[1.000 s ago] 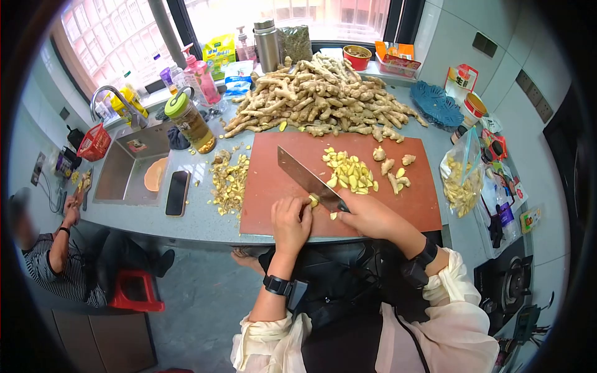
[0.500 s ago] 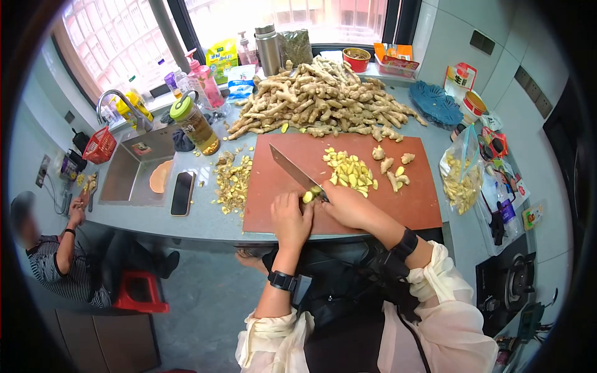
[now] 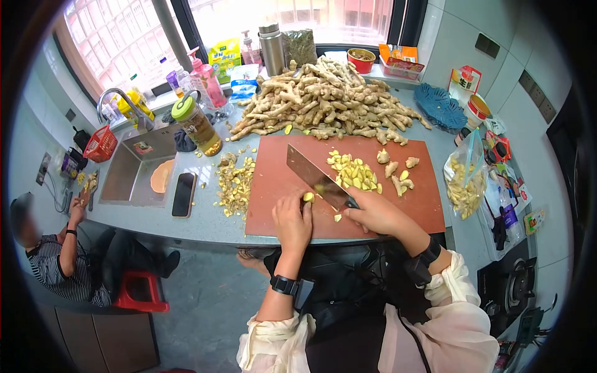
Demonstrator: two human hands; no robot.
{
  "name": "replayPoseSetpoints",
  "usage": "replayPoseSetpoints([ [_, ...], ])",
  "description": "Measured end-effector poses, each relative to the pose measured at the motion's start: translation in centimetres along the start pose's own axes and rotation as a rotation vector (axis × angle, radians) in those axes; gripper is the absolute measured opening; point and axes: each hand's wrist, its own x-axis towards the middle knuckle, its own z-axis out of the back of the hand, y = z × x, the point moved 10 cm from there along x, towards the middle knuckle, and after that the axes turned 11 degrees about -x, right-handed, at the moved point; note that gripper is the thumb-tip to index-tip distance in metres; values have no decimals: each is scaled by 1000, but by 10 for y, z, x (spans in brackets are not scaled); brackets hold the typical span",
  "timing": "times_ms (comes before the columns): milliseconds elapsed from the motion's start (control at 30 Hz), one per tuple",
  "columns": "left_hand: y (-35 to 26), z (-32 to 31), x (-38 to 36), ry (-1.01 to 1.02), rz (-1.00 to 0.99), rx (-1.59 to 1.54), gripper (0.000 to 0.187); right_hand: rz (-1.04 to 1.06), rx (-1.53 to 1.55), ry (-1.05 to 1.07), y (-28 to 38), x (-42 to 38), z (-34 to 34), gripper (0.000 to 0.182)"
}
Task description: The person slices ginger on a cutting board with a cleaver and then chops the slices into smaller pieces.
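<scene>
My left hand (image 3: 291,222) is closed around a small piece of ginger (image 3: 308,197) near the front of the brown cutting board (image 3: 273,168). The cut yellow face of that piece shows above my thumb. My right hand (image 3: 378,212) grips the dark handle of a kitchen knife (image 3: 314,173). Its broad blade is tilted and points to the far left, just right of my left hand. A loose ginger slice (image 3: 337,217) lies below the blade. Past the knife sits a heap of cut ginger (image 3: 357,171), with several unpeeled knobs (image 3: 392,168) to its right.
A big pile of whole ginger (image 3: 323,99) lies behind the board. Ginger peelings (image 3: 235,186), a phone (image 3: 183,194) and a lidded jar (image 3: 198,127) stand left, beside the sink (image 3: 118,180). A bag of ginger (image 3: 465,183) lies right. Another person (image 3: 65,267) sits at far left.
My right hand has moved right with the knife, away from the ginger piece, and more of the blade's flat side shows. A single slice now shows on the board between my hands.
</scene>
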Motion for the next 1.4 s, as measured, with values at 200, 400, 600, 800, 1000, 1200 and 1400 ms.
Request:
replayPoseSetpoints([
  [200, 14, 0, -4, -2, 112, 7, 17, 92, -89, -35, 14, 0, 6, 39],
  [400, 8, 5, -1, -41, 83, -33, 15, 135, -197, -54, 19, 3, 3, 46],
  [600, 10, 4, -1, -41, 87, -27, 15, 61, -396, -37, 30, 7, -1, 31],
  [800, 11, 3, -2, -28, 95, -53, 12, 55, -429, -88, 28, 36, -18, 31],
  [1000, 7, 5, -1, -9, 93, -21, 15, 75, -275, -86, 21, 30, -5, 35],
  [1200, 8, 4, -3, -18, 90, -42, 16, 189, -216, -161, 22, 15, 9, 35],
  [1400, 12, 2, -3, -9, 120, -45, 16, 82, -251, -49, 30, 10, 7, 36],
])
